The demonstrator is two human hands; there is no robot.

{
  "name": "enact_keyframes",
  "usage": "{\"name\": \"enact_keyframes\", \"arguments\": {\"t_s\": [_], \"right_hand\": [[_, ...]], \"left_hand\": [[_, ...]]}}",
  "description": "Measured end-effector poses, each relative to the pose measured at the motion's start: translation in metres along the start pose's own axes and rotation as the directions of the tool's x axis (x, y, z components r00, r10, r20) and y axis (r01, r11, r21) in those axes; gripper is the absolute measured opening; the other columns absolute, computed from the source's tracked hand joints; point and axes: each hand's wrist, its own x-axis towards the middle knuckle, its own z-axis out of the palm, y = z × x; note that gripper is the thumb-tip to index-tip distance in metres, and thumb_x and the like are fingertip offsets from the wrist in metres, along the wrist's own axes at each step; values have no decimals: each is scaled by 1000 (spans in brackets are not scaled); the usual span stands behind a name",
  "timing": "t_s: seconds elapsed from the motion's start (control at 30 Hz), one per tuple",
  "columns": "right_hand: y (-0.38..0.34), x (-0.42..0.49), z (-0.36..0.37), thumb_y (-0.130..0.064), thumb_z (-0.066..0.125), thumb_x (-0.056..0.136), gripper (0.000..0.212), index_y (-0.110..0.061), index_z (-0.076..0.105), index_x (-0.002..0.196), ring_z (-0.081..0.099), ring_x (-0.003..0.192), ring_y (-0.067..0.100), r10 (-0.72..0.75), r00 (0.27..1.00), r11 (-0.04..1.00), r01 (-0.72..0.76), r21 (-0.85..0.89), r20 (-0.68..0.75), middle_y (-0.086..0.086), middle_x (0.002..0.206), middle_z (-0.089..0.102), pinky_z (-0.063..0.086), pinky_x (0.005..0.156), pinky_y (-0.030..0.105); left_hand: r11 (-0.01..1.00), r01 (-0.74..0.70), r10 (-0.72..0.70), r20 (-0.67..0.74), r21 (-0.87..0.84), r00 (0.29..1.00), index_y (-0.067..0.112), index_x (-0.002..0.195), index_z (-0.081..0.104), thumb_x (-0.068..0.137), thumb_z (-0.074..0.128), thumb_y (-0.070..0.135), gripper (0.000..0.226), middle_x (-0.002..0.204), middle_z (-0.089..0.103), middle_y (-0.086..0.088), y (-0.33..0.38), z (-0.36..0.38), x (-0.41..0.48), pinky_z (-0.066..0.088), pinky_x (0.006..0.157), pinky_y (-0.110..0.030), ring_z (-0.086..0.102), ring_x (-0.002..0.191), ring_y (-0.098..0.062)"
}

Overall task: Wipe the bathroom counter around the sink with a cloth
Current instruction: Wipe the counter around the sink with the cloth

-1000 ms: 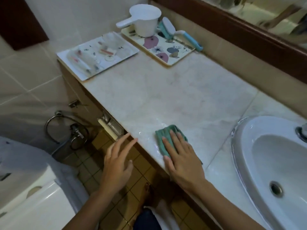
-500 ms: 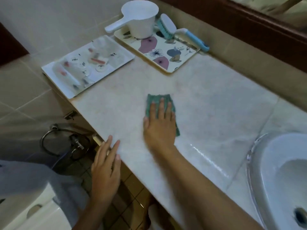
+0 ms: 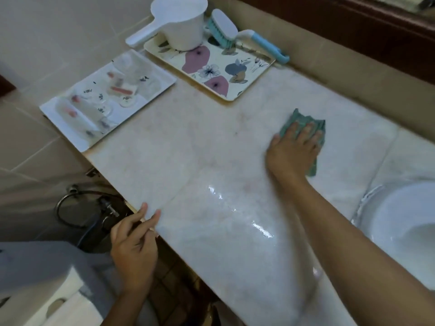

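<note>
The right hand (image 3: 292, 154) presses the green cloth (image 3: 303, 124) flat on the counter (image 3: 200, 161) with straight, slightly spread fingers (image 3: 306, 132), while the left hand (image 3: 134, 248) hangs loosely curled, holding nothing.

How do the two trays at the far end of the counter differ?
The floral tray shows pink and blue prints; the white tray is mostly plain. The floral tray carries a white dipper and a brush; the white tray holds small blurred items. The floral tray lies along the back wall, the white tray at the left end of the counter. Both are rectangular.
</note>
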Motion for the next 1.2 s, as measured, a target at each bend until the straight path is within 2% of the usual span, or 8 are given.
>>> {"name": "enact_keyframes", "arguments": {"t_s": [0.1, 0.2, 0.3, 0.53, 0.67, 0.8, 1.0, 1.2], "right_hand": [[-59, -85, 35, -41, 25, 99, 62, -14, 11, 154, -6, 147, 36, -303, 953, 952, 303, 46, 0, 16, 160, -1, -1, 119, 47], [-52, -197, 41, -42, 33, 98, 61, -18, 19, 153, -2, 148, 32, -666, 742, 746, 661, 86, 79, 12, 161, 5, 5, 117, 46], [24, -234, 19, -46, 38, 95, 59, -25, 29, 150, 11, 148, 28, -761, 625, 643, 762, 76, 173, 7, 160, 16, 20, 113, 43], [123, -73, -24, -47, 20, 96, 62, -23, 24, 152, 8, 147, 27, -196, 981, 977, 196, -84, 4, 9, 160, 14, 12, 117, 41], [69, 35, -19, -45, 19, 99, 61, -18, 12, 154, -1, 147, 35, 180, 982, 983, -182, -30, -64, 14, 161, 2, 4, 119, 47], [-21, 59, 5, -43, 17, 100, 61, -17, 8, 154, -8, 147, 34, 9, 1000, 1000, -9, 5, -22, 12, 161, -4, -2, 119, 46], [-33, -137, 27, -43, 32, 97, 58, -24, 25, 151, 2, 149, 26, -500, 865, 866, 499, 31, 51, 6, 161, 10, 8, 118, 42], [103, -178, -10, -48, 24, 98, 57, -31, 18, 152, 8, 148, 21, -253, 964, 959, 261, -113, 78, 0, 161, 10, 23, 112, 44]], "left_hand": [[989, 145, -145, 0, -30, 989, 20, 97, 75, 83, 50, 13, 29, 114, 63, 13, 13, -5, 6, 34, 98, -13, 52, 113, -25], [962, 214, -224, -44, -169, 974, 21, 110, 68, 93, 51, 11, 26, 120, 48, 18, 38, -7, 21, 36, 95, -10, 47, 117, -7], [964, 118, -117, 18, -237, 993, 24, 112, 63, 93, 46, 18, 27, 123, 42, 20, 60, -2, 34, 31, 89, 0, 42, 113, 9], [978, -181, 209, 425, -106, 881, 21, 121, 66, 86, 54, 25, 37, 141, 43, 7, 76, 49, 71, 44, 99, -41, 44, 122, -15], [977, -214, 190, 515, -14, 836, 21, 127, 62, 91, 61, 15, 37, 149, 38, 6, 74, 66, 99, 32, 110, -42, 36, 134, -20], [995, -15, 54, 418, -97, 907, 23, 121, 64, 96, 55, 15, 28, 151, 32, 11, 95, 63, 121, 31, 105, -27, 30, 133, -4], [960, -210, 272, 423, -187, 865, 21, 120, 65, 95, 54, 11, 29, 145, 42, 8, 97, 83, 143, 34, 101, -26, 37, 126, 1], [872, -477, 442, 592, -108, 674, 22, 124, 63, 86, 41, 40, 48, 146, 46, 3, 76, 112, 134, 31, 105, -43, 36, 133, -25]]}}
